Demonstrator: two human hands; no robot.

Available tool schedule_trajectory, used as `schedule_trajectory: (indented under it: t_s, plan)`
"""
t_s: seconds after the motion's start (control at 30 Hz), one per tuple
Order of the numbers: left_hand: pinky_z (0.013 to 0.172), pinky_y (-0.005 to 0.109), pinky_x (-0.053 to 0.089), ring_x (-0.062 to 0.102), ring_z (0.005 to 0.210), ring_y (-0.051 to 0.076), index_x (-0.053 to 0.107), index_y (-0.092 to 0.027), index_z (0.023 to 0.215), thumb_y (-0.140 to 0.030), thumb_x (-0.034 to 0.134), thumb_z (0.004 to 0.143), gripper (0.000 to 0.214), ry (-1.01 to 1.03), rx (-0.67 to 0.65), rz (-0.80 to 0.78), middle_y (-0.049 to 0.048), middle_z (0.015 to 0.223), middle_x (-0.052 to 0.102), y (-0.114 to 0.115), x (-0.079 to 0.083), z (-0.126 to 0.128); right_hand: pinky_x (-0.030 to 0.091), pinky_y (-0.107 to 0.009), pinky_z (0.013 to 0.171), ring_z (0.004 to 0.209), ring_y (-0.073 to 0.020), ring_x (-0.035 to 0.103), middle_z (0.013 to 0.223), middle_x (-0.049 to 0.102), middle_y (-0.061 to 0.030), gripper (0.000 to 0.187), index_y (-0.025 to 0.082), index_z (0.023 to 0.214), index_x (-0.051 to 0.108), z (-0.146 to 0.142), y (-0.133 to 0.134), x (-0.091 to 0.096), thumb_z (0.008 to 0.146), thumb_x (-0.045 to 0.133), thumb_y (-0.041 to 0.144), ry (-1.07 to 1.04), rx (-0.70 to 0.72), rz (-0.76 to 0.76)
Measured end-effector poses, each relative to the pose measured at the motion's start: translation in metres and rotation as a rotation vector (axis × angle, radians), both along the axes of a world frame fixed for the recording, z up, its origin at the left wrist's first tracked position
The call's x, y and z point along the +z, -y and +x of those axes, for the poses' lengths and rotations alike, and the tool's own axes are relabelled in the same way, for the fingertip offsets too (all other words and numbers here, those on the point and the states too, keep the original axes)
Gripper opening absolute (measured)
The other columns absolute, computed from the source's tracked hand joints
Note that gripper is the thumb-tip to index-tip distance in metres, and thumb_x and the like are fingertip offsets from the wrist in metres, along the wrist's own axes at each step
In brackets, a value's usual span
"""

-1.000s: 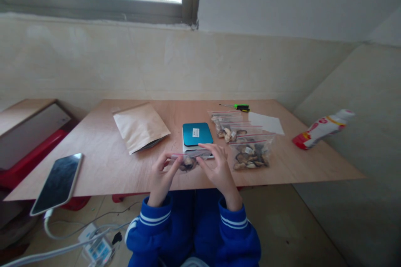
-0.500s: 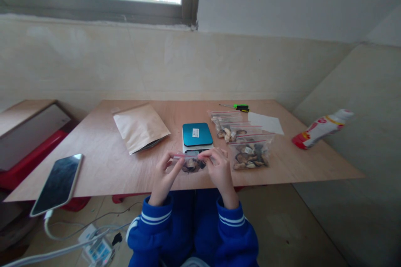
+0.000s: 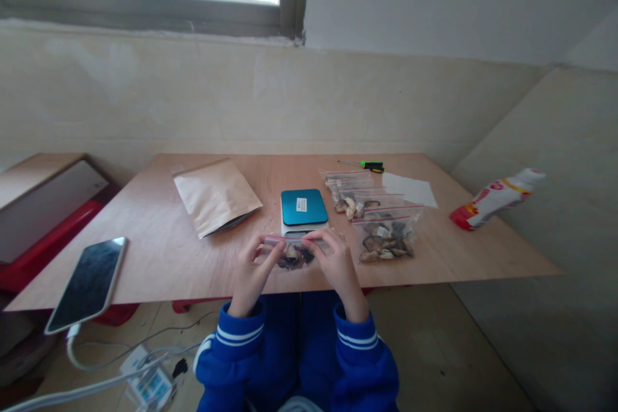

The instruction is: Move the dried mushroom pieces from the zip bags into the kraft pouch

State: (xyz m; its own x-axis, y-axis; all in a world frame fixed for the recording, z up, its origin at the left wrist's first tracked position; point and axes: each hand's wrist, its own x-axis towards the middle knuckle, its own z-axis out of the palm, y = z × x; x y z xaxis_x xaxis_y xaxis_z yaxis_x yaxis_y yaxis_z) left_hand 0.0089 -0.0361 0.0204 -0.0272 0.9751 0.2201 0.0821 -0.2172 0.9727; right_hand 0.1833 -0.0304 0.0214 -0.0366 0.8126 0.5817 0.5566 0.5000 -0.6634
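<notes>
Between my hands is a clear zip-lock bag [image 3: 293,256] with dark dried pieces in it, probably mushrooms, held at the table's front edge. My left hand [image 3: 255,266] pinches the bag's red-lined top on the left side. On the right, my right hand [image 3: 334,264] pinches the same top strip, thumb and fingers pressed together. Just behind the bag stands a small kitchen scale [image 3: 304,207] with a teal platform and a white label; its display is partly hidden by the bag and my fingers.
Right of the scale lie several filled zip-lock bags [image 3: 386,243], a screwdriver [image 3: 371,165] and white paper [image 3: 410,189]. A bottle [image 3: 497,199] stands at the right. Leftward are a brown paper pouch [image 3: 218,198] and a phone [image 3: 89,283] overhanging the front edge, its cable attached.
My right hand's pinching fingers have shifted slightly left along the bag's top, and the bag has tilted a little. The left hand has barely moved.
</notes>
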Motion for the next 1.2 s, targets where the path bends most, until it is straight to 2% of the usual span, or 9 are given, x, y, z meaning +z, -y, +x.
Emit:
schedule_trajectory:
  t_s: [0.23, 0.57, 0.7, 0.83, 0.93, 1.03, 1.13, 1.2]
  plan:
    - [0.058, 0.019, 0.051, 0.067, 0.068, 0.012, 0.063, -0.018, 0.082, -0.037, 0.066, 0.081, 0.019, -0.052, 0.014, 0.011, -0.0008, 0.072, 0.067, -0.002, -0.002, -0.001, 0.041, -0.034, 0.078, 0.079, -0.0188, 0.063, 0.077, 0.068, -0.0004, 0.009, 0.021, 0.079, 0.064, 0.0, 0.0, -0.001, 0.087, 0.064, 0.019, 0.017, -0.015, 0.014]
    - [0.053, 0.018, 0.051, 0.064, 0.058, 0.01, 0.063, -0.019, 0.083, -0.034, 0.065, 0.082, 0.015, -0.107, 0.065, 0.096, -0.0025, 0.067, 0.067, 0.004, 0.006, 0.004, 0.041, -0.032, 0.071, 0.069, -0.017, 0.058, 0.068, 0.064, 0.0009, 0.019, 0.021, 0.071, 0.061, -0.004, 0.006, 0.007, 0.087, 0.058, 0.011, -0.003, -0.031, 0.11]
    - [0.051, 0.018, 0.05, 0.062, 0.054, 0.01, 0.063, -0.019, 0.082, -0.034, 0.064, 0.082, 0.016, -0.118, 0.071, 0.089, -0.0029, 0.063, 0.066, 0.005, 0.01, 0.006, 0.044, -0.031, 0.068, 0.07, -0.0181, 0.058, 0.068, 0.063, -0.001, 0.018, 0.021, 0.071, 0.059, -0.004, 0.007, 0.007, 0.086, 0.057, 0.012, -0.052, -0.005, 0.064]
    - [0.051, 0.018, 0.049, 0.063, 0.054, 0.01, 0.062, -0.019, 0.079, -0.036, 0.065, 0.081, 0.017, -0.119, 0.083, 0.069, -0.0027, 0.063, 0.066, 0.005, 0.01, 0.005, 0.047, -0.03, 0.065, 0.069, -0.0181, 0.059, 0.072, 0.062, -0.0022, 0.012, 0.021, 0.076, 0.058, -0.003, 0.009, 0.007, 0.087, 0.055, 0.018, -0.104, 0.051, -0.083]
    - [0.051, 0.018, 0.049, 0.063, 0.055, 0.01, 0.063, -0.019, 0.079, -0.037, 0.065, 0.082, 0.018, -0.097, 0.046, 0.053, -0.0025, 0.065, 0.066, 0.005, 0.01, 0.003, 0.049, -0.032, 0.073, 0.077, -0.0187, 0.061, 0.081, 0.064, -0.0035, 0.007, 0.021, 0.091, 0.061, -0.003, 0.012, 0.012, 0.089, 0.054, 0.022, -0.079, 0.095, -0.142]
    - [0.055, 0.018, 0.05, 0.064, 0.057, 0.01, 0.063, -0.019, 0.081, -0.035, 0.066, 0.082, 0.016, -0.086, -0.002, 0.059, -0.0028, 0.066, 0.067, 0.005, 0.009, 0.004, 0.046, -0.034, 0.082, 0.086, -0.02, 0.061, 0.09, 0.066, -0.0043, 0.017, 0.021, 0.105, 0.061, -0.004, 0.013, 0.018, 0.089, 0.056, 0.022, -0.014, 0.113, -0.127]
    - [0.058, 0.019, 0.051, 0.064, 0.06, 0.01, 0.063, -0.019, 0.083, -0.034, 0.065, 0.083, 0.015, -0.073, -0.019, 0.066, -0.0025, 0.068, 0.068, 0.005, 0.008, 0.005, 0.044, -0.035, 0.079, 0.084, -0.0204, 0.06, 0.085, 0.067, -0.0038, 0.006, 0.021, 0.089, 0.063, -0.007, 0.012, 0.018, 0.089, 0.058, 0.023, 0.013, 0.109, -0.043]
    - [0.058, 0.019, 0.051, 0.065, 0.061, 0.01, 0.063, -0.019, 0.083, -0.034, 0.064, 0.083, 0.015, -0.067, -0.013, 0.065, -0.0023, 0.07, 0.068, 0.006, 0.007, 0.007, 0.044, -0.034, 0.075, 0.08, -0.02, 0.059, 0.078, 0.066, -0.0031, 0.012, 0.022, 0.079, 0.062, -0.009, 0.011, 0.016, 0.09, 0.057, 0.021, 0.012, 0.085, 0.022]
